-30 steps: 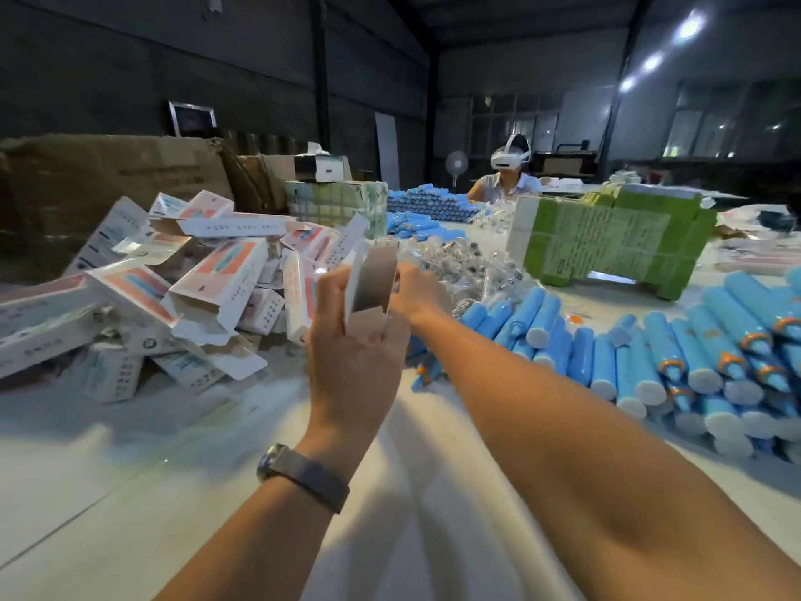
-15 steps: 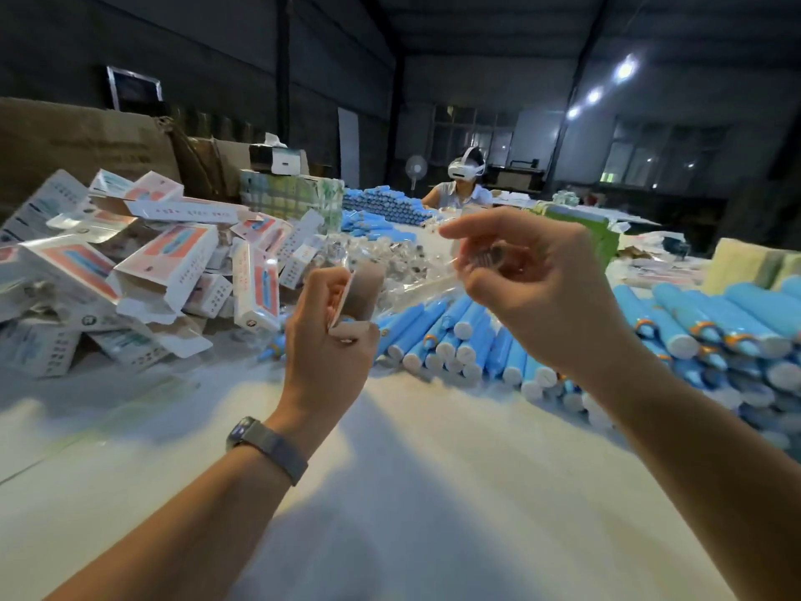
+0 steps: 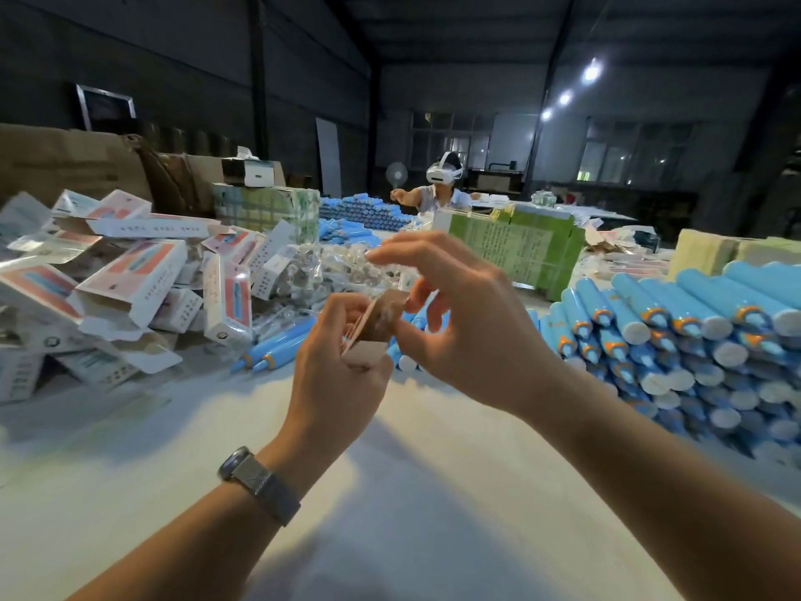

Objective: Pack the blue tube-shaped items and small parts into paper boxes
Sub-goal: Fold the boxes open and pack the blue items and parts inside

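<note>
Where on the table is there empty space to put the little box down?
The white table is bare right under the hands, between the box pile on the left and the blue tubes on the right. Farther back, the bagged small parts crowd it.

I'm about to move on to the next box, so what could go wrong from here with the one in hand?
The left hand grips the small box in mid-air while the right hand works at its open top. What those fingers pinch is too blurred to tell; a small part could miss the opening and drop to the table. Squeezing could crush the thin box. The stacked blue tubes lie close to the right forearm; a careless sweep could roll them.
</note>
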The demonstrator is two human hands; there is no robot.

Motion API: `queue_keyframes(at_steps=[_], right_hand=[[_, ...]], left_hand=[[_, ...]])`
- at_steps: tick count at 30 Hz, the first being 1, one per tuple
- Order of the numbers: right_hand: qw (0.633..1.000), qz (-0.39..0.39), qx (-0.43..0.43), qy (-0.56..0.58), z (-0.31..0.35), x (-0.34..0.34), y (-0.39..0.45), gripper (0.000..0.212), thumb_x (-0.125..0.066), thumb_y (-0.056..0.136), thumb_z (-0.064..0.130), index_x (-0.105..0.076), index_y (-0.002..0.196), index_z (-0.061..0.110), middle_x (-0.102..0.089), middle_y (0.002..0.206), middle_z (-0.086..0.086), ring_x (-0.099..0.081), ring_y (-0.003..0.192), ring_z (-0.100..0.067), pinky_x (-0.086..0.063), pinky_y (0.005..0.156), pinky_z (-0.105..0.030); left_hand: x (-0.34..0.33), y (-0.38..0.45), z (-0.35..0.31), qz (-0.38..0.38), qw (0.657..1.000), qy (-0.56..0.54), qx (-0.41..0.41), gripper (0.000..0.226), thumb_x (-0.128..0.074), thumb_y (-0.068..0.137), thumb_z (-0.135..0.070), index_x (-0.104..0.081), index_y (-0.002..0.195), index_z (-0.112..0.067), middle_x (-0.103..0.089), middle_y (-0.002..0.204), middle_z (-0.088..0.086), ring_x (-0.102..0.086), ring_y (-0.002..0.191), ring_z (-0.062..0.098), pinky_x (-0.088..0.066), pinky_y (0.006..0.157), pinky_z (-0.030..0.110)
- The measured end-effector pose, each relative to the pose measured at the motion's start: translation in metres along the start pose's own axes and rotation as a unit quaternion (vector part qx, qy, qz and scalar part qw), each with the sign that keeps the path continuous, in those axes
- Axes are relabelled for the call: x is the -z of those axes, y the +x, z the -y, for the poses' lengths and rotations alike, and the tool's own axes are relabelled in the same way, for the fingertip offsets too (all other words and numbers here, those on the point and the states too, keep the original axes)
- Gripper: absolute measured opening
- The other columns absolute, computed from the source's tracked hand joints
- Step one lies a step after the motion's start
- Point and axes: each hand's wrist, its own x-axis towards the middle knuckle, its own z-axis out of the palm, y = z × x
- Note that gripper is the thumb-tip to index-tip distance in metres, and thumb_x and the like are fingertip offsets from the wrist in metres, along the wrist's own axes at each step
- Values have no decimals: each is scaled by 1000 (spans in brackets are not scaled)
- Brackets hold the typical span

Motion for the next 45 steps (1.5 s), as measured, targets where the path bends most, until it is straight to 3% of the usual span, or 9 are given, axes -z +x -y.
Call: queue_keyframes(at_steps=[4, 8, 12, 14, 18, 23, 31, 38, 45], right_hand=[[997, -58, 10, 55, -8, 0, -1, 30, -75, 74, -6, -66, 97, 12, -56, 104, -1, -59, 72, -14, -46, 63, -20], [995, -2, -17, 98, -16, 0, -5, 14, -69, 83, 7, -73, 95, 14, -59, 105, -3, -59, 91, -13, -43, 71, -19], [972, 54, -89, 210, -17, 4, -11, 26, -67, 87, 11, -64, 105, 28, -66, 100, 12, -63, 88, -14, -54, 76, -33], [967, 29, -104, 231, -17, 4, -17, 25, -68, 88, 11, -62, 106, 27, -66, 87, 20, -62, 72, -9, -51, 69, -28], [963, -36, -123, 235, -14, 0, -31, 32, -65, 84, 10, -57, 107, 31, -63, 88, 20, -58, 64, -7, -52, 61, -33], [942, -85, -157, 283, -18, -1, -41, 45, -73, 80, 16, -50, 116, 31, -64, 98, -9, -61, 76, -26, -53, 67, -40], [957, -60, -144, 245, -24, 0, -44, 35, -74, 82, 21, -63, 101, 48, -64, 94, 20, -61, 79, -6, -51, 71, -21], [954, -70, -119, 265, -26, 15, -40, 25, -79, 74, 14, -70, 96, 22, -63, 121, 0, -65, 99, -18, -52, 74, -25], [956, -102, -59, 270, -20, 15, -35, 49, -83, 70, 5, -61, 107, 30, -66, 101, 7, -62, 93, -20, -49, 70, -29]], left_hand=[[0, 4, -7, 15, 999, -40, 5, 43, -56, 68, -12, -60, 110, -6, -58, 81, -8, -56, 69, 14, -46, 60, 27], [0, 3, -14, 49, 986, -159, 27, 53, -63, 73, -10, -51, 123, 2, -70, 93, -7, -66, 79, 2, -50, 67, 15], [9, 6, -14, 119, 953, -278, 25, 57, -71, 80, -21, -29, 118, -21, -66, 109, -2, -69, 96, 12, -58, 77, 30], [9, 5, -17, 128, 950, -286, 16, 51, -71, 82, -28, -26, 106, -33, -66, 104, -15, -70, 92, 10, -57, 74, 27], [5, 1, -22, 95, 960, -264, -2, 47, -71, 83, -34, -32, 105, -48, -68, 110, -8, -73, 93, 23, -59, 72, 32], [-1, -6, -27, 97, 960, -260, -44, 40, -62, 93, -31, -40, 121, -50, -67, 114, -10, -73, 96, 19, -59, 73, 28], [-2, -10, -33, 125, 951, -279, -50, 26, -53, 102, -22, -48, 115, -44, -67, 110, -12, -71, 87, 8, -56, 74, 23], [-3, -11, -35, 138, 948, -284, -42, 25, -50, 98, -26, -49, 112, -46, -68, 112, -11, -69, 86, 5, -56, 73, 24], [-4, -12, -37, 150, 941, -301, -30, 27, -49, 98, -26, -45, 113, -49, -68, 114, -10, -68, 92, 4, -57, 75, 25]])
